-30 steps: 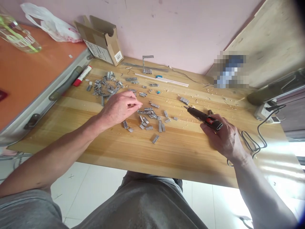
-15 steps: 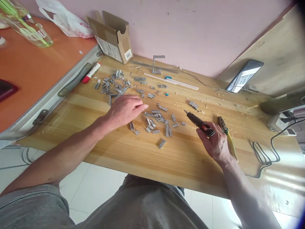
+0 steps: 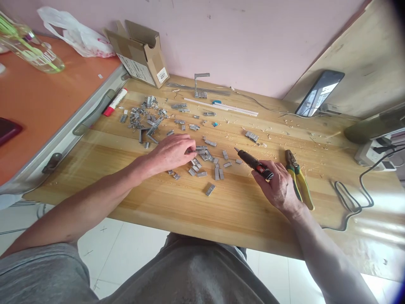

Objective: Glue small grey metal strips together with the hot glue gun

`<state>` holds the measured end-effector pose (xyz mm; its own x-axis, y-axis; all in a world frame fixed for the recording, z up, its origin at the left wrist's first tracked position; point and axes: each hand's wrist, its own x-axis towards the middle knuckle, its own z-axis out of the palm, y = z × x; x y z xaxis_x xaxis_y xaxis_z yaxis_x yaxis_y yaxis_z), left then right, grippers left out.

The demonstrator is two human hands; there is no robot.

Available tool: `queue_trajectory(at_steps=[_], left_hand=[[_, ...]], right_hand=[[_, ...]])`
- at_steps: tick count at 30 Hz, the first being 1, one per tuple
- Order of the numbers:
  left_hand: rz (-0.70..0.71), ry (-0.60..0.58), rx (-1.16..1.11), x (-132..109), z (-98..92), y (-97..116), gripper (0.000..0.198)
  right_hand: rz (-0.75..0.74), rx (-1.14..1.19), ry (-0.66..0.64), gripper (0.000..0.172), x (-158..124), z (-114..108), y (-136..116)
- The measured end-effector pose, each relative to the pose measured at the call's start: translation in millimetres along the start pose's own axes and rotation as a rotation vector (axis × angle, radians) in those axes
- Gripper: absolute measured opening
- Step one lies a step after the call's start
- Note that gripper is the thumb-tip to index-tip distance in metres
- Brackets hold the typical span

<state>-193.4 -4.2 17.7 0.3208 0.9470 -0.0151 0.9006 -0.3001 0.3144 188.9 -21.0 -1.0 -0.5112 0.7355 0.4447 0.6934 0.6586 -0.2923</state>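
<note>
near metal pieces (image 3: 207, 157), the left hand's (image 3: 175, 150) hidden grip is unclear; the right hand's (image 3: 279, 185) fingers clamp a tool (image 3: 252, 161).

The person wears a grey cloth shirt (image 3: 190, 270), which looks paler in some places. Its short left sleeve (image 3: 47, 270) has a seam near the edge. The left hand (image 3: 173, 151) and right hand (image 3: 280, 185) are bare.
</note>
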Motion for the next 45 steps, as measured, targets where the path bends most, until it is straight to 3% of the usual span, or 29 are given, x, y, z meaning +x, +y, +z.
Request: queue_trajectory(at_steps=[7, 12, 16, 20, 24, 27, 30, 33, 35, 37, 40, 43, 45], left_hand=[[-0.057, 0.100, -0.291, -8, -19.0, 30, 0.023], [-0.018, -0.066, -0.514, -10, -21.9, 72, 0.029], [0.053, -0.137, -0.495, -8, 0.4, 108, 0.027], [0.107, -0.109, -0.208, -10, 34.3, 129, 0.027], [0.196, -0.068, -0.054, -6, 37.3, 123, 0.043], [0.213, -0.002, -0.045, 3, 24.8, 116, 0.033], [0.259, -0.104, -0.005, 8, 22.9, 126, 0.016], [0.339, -0.230, 0.107, 10, 32.6, 146, 0.015], [0.351, -0.254, 0.111, 12, 37.7, 153, 0.006], [0.307, -0.214, 0.013, 15, 38.2, 149, 0.006], [0.166, -0.114, -0.298, 20, 32.8, 125, 0.017], [-0.007, -0.079, -0.700, 17, 29.8, 100, 0.018], [-0.036, -0.070, -0.802, 10, 32.0, 92, 0.017]], right_hand=[[0.001, 0.000, 0.032, 0.018, 3, -2, 0], [0.131, -0.004, 0.099, 0.021, 12, -18, 0], [0.254, 0.009, 0.106, 0.019, 17, -38, -2], [0.279, -0.012, 0.114, 0.018, 19, -50, -3], [0.264, -0.023, 0.105, 0.016, 10, -54, -4], [0.263, -0.038, 0.105, 0.018, -2, -52, -5], [0.266, -0.049, 0.122, 0.021, -13, -51, -8], [0.285, -0.048, 0.125, 0.024, -20, -54, -10], [0.311, -0.047, 0.117, 0.026, -23, -59, -11], [0.335, -0.042, 0.111, 0.027, -26, -64, -13], [0.351, -0.027, 0.104, 0.031, -32, -70, -14], [0.334, -0.003, 0.071, 0.030, -41, -67, -17], [0.291, 0.018, 0.042, 0.026, -48, -60, -21]])
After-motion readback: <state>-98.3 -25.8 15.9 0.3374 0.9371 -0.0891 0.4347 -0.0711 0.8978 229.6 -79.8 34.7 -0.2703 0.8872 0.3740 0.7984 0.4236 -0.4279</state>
